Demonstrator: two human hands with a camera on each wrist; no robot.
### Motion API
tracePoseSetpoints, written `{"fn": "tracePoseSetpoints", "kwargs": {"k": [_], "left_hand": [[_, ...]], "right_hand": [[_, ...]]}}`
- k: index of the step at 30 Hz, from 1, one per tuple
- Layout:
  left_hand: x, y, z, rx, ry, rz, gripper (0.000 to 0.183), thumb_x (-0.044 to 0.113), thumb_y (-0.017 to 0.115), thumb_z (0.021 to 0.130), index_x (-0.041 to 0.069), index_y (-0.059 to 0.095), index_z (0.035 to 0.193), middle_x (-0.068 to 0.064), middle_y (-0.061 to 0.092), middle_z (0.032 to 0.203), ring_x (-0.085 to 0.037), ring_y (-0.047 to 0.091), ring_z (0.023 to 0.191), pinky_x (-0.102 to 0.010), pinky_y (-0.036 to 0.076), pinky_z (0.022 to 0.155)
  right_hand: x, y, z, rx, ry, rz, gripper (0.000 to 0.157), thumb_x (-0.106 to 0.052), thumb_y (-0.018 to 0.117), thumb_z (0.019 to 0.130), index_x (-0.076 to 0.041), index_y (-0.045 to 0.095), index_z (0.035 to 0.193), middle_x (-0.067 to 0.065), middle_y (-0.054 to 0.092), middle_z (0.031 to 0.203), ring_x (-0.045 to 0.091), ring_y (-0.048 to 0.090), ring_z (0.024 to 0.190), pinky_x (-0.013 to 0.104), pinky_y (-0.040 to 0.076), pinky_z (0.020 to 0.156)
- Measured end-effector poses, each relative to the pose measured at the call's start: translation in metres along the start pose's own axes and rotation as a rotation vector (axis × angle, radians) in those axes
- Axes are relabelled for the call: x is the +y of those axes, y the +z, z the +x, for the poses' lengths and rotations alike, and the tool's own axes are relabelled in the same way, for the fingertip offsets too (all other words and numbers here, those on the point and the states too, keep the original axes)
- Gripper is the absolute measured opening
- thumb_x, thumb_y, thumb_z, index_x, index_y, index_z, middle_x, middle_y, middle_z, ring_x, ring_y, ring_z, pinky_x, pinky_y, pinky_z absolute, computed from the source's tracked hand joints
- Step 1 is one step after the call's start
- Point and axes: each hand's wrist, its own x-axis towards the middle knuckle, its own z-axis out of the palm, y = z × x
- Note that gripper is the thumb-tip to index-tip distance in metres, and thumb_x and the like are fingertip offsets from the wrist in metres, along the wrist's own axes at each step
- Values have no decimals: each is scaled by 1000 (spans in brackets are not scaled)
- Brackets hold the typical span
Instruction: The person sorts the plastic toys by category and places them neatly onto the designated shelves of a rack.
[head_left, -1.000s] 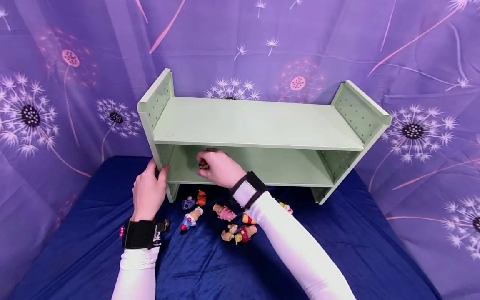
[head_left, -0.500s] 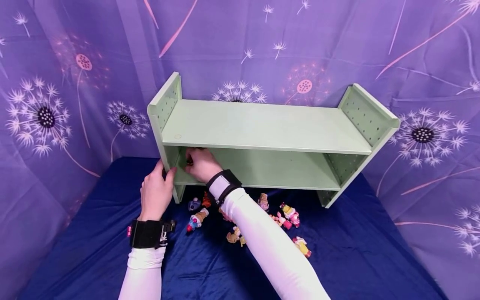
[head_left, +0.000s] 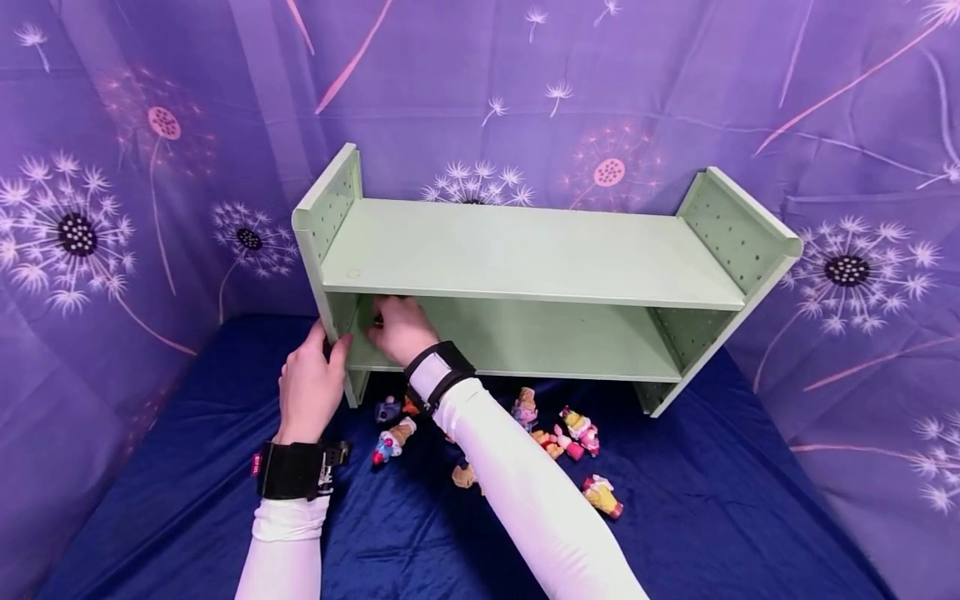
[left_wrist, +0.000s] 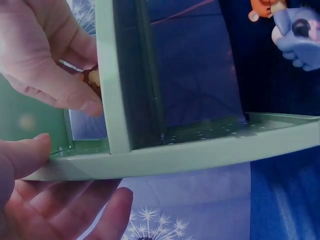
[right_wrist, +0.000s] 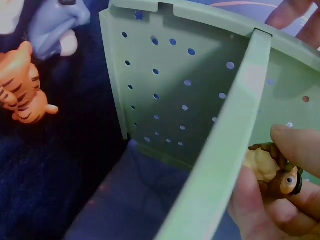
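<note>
My right hand [head_left: 403, 329] reaches inside the lower tier of a pale green shelf [head_left: 525, 250], close to its left side panel. Between thumb and fingers it holds a small brown owl figurine [right_wrist: 265, 165] with a tan belly, tilted over just above the lower board's front edge [right_wrist: 230, 130]. In the left wrist view the owl [left_wrist: 94, 79] shows only partly behind that board edge. My left hand [head_left: 309, 387] grips the front of the left side panel, thumb on the inner face and fingers round the outside.
On the dark blue cloth [head_left: 187, 500] below the shelf lie several toy figurines: a blue donkey [right_wrist: 57, 27], an orange tiger [right_wrist: 22, 85], an ice-cream cone figure [head_left: 393, 440] and a yellow-and-red one [head_left: 602, 496]. My right sleeve hides others. A purple curtain [head_left: 480, 75] hangs behind.
My right hand has moved left with the owl figurine, toward the side panel, then nearly stopped. My left hand keeps its grip on the panel. The head view has shifted slightly.
</note>
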Motion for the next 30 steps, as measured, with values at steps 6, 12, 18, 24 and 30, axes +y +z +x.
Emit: {"fn": "tracePoseSetpoints", "kwargs": {"k": [6,12,18,24,30], "left_hand": [[2,0,-1,-2,2,-6,31,41,49,87,18,54,107,-13,61,93,-40,56,79,-52,35,56],[1,-3,-1,1,7,0,34,44,47,87,17,54,106,-13,61,94,-40,56,79,-52,35,55],[0,-3,0,5,19,-1,32,42,48,87,16,54,106,-14,61,94,-41,56,79,-53,35,55],[-1,-3,0,16,32,-3,30,40,50,87,17,54,106,-15,61,95,-40,57,79,-53,36,55],[-1,-4,1,10,27,-7,31,40,49,87,17,54,107,-13,61,97,-40,56,80,-53,36,56]], "right_hand": [[1,2,-2,35,-3,-62,13,-23,65,76,-14,56,79,-1,57,73,19,56,73,27,42,62],[0,2,-2,29,-2,-41,13,-22,63,76,-15,53,74,-1,55,70,18,55,70,27,41,59],[-1,1,-3,19,-10,-37,13,-22,63,76,-15,52,75,-1,54,70,17,54,70,27,41,60],[-4,-1,-9,27,8,-83,43,-33,65,75,-15,54,113,4,57,106,24,50,101,38,41,78],[-4,-13,-23,57,24,-125,72,-50,64,72,-28,35,134,7,43,129,28,38,117,54,30,87]]}}
